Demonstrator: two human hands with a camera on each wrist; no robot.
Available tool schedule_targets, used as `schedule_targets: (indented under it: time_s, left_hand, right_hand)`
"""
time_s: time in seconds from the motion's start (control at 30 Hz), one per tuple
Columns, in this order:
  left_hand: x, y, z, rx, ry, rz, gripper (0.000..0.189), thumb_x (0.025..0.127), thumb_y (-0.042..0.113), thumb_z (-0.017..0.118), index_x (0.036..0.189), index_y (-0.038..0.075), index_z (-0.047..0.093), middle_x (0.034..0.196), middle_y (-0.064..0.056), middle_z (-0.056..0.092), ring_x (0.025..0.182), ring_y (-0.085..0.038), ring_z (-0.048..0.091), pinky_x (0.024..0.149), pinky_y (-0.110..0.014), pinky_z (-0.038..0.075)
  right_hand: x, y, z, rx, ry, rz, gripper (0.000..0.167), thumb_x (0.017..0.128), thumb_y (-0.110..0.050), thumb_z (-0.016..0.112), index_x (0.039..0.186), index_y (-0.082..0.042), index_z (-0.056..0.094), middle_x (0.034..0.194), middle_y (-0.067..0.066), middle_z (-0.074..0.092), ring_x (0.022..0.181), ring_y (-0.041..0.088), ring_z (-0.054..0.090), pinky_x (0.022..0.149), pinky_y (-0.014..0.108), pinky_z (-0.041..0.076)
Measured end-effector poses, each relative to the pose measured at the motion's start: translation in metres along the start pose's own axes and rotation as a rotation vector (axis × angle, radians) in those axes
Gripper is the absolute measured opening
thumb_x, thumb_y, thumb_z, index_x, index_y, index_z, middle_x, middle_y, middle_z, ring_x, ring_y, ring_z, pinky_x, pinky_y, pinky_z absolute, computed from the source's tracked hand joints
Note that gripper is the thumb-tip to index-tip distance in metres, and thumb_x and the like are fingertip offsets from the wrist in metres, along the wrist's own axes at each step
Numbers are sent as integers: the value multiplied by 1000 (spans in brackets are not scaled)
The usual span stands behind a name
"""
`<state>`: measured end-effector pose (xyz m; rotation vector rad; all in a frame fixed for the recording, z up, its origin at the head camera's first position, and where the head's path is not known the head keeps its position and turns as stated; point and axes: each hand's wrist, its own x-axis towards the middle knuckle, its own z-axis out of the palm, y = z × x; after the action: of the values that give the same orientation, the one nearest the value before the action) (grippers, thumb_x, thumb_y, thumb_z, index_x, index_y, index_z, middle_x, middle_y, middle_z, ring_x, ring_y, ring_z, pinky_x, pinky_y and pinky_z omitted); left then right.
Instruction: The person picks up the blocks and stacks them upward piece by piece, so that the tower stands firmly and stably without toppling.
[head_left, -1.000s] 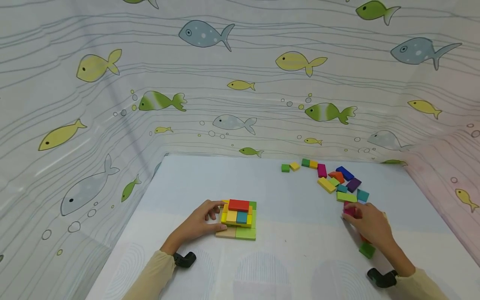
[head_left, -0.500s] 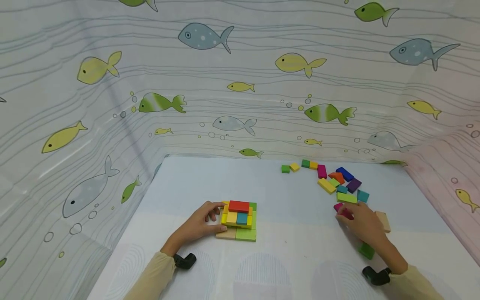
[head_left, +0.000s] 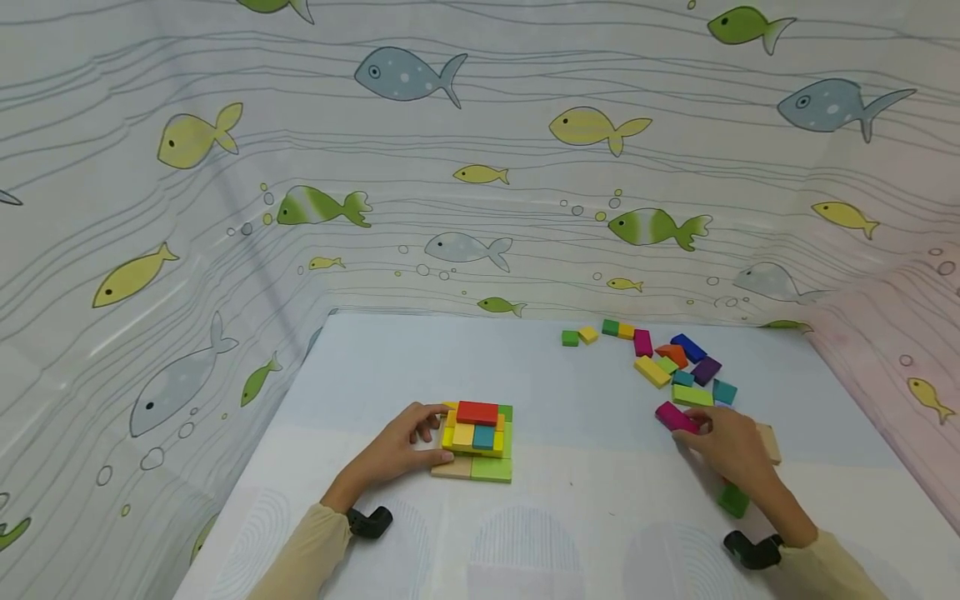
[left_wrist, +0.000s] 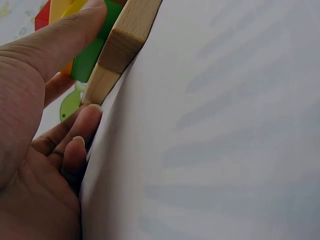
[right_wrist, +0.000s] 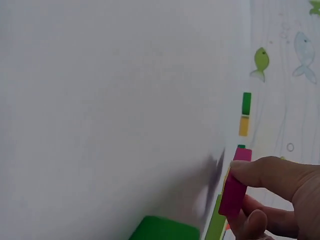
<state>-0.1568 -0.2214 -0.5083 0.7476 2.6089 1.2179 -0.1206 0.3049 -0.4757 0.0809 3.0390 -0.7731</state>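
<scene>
A small stack of coloured wooden blocks (head_left: pixel 486 468) stands left of the table's middle, with a red block (head_left: pixel 477 412) on top and a light green and natural-wood layer at the bottom. My left hand (head_left: pixel 397 440) holds the stack by its left side, thumb at the front and index finger at the back. In the left wrist view the thumb lies along the upper blocks, above a bare wooden block (left_wrist: pixel 127 42). Over on the right, my right hand (head_left: pixel 731 454) pinches a magenta block (right_wrist: pixel 236 192) between thumb and fingers, apparently just above the table.
Several loose blocks lie in a curved line from the back to the right, among them a lime block (head_left: pixel 692 395), a yellow one (head_left: pixel 652 372) and a purple one (head_left: pixel 706 370). A green block (head_left: pixel 733 500) and a wooden one (head_left: pixel 769 443) lie beside the right hand.
My right hand has drawn the magenta block a little leftward out of the row and turned it, uncovering the wooden block behind. The left hand stays on the stack.
</scene>
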Motion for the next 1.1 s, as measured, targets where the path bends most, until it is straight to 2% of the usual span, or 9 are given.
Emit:
schedule_targets:
  time_s: [0.1,0.23,0.4,0.7,1.1]
  left_hand:
    - [-1,0,0,-1,-4,-17,73,87,46,83,148,20,52,113,3,54,93,-15,51,80,-30,42]
    - [-2,0,1,0,-5,-25,75,86,47,83,149,22,51,113,4,54,94,-15,51,80,-30,42]
    - [-2,-1,1,-6,-5,-20,75,86,48,83,149,23,51,114,5,54,94,-15,52,82,-30,43]
    - [-2,-1,2,-5,-3,-22,76,86,50,83,149,22,51,114,5,54,94,-16,52,82,-30,43]
    - [-1,-1,2,-7,3,-21,74,85,50,83,148,23,52,113,4,54,94,-16,52,81,-31,42]
  right_hand:
    - [3,-6,1,42,-14,-5,53,86,-28,84,126,4,68,103,17,68,86,29,58,61,32,48]
    - [7,-18,3,79,-29,-65,48,86,-29,85,124,-4,71,110,16,70,87,28,58,61,32,48]
    - [9,-37,8,89,-22,-161,39,86,-23,85,122,-11,73,105,9,71,82,22,56,61,31,46]
    - [14,-75,21,145,-5,-273,38,85,-20,87,120,-17,75,101,4,67,78,18,53,57,26,47]
    - [15,-136,38,223,-49,-341,36,82,-22,90,116,-18,77,98,-2,66,76,17,53,58,25,48]
